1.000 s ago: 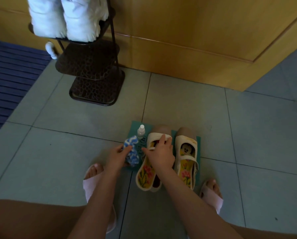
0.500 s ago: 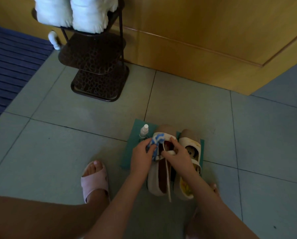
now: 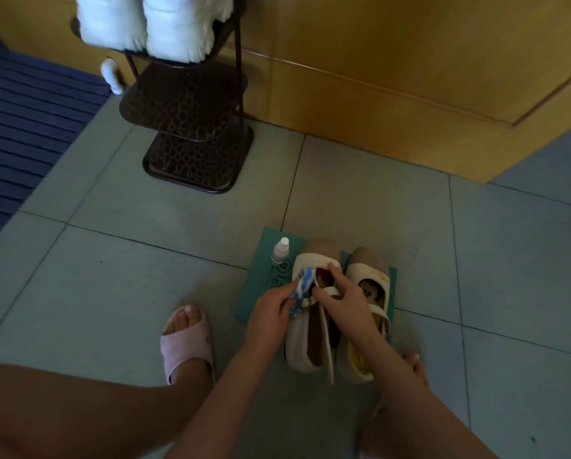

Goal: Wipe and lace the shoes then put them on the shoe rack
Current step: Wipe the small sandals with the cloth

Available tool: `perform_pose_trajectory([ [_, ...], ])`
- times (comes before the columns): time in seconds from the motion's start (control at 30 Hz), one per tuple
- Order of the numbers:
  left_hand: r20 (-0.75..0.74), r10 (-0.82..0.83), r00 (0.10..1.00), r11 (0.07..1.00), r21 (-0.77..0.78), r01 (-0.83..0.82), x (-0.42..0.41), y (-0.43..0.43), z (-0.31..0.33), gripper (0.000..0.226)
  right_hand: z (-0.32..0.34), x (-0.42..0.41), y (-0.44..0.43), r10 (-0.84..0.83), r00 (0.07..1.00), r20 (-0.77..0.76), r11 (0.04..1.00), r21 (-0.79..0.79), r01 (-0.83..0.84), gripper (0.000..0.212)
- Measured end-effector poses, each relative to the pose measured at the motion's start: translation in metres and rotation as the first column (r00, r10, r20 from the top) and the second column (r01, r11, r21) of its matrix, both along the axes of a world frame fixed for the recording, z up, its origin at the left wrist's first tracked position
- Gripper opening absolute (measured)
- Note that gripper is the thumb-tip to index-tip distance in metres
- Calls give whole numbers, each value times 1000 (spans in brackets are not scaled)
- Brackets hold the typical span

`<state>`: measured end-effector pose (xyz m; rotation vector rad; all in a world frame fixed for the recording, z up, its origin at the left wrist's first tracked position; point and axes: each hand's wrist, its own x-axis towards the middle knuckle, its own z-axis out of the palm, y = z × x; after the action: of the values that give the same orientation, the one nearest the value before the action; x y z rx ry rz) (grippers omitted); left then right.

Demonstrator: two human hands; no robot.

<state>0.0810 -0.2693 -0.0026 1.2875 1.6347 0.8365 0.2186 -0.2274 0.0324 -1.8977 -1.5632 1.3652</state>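
Observation:
Two cream strap shoes stand side by side on a green mat (image 3: 259, 294) on the floor tiles. The left shoe (image 3: 305, 342) is tipped on its side, its opening turned right. My left hand (image 3: 270, 309) pinches a blue-and-white cloth (image 3: 304, 286) against that shoe's front edge. My right hand (image 3: 342, 301) grips the same shoe at its strap and opening. The right shoe (image 3: 371, 276) sits upright with a cartoon print inside. The dark metal shoe rack (image 3: 191, 127) stands at the back left.
A small spray bottle (image 3: 280, 250) stands on the mat's far left corner. A white pair of shoes (image 3: 151, 24) fills the rack's top shelf. A wooden cabinet (image 3: 393, 77) runs along the back. A blue ribbed rug (image 3: 22, 127) lies left. My feet wear pink slippers (image 3: 186, 346).
The left shoe went from lying flat to tipped on its side. My left hand brought the cloth from beside the shoe up onto its front edge. My right hand shifted to the strap.

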Motion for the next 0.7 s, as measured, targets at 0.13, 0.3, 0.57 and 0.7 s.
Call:
perform_pose_trajectory([
  [0.13,-12,-70,997,998,0,70,-4,-11,1,34,0,8,0,2,999,-43,1000,-30,-3,64],
  [0.3,-2,-64,998,997,-37,64,-5,-24,3,35,1,10,0,17,999,-45,999,-37,-18,65],
  [0.57,55,130,990,983,-134,-122,8,-64,1,32,-1,9,0,19,999,-45,998,-56,-21,64],
  [0.7,-38,64,997,995,-71,-67,18,-87,7,40,-2,7,1,21,998,-56,996,-85,-26,72],
])
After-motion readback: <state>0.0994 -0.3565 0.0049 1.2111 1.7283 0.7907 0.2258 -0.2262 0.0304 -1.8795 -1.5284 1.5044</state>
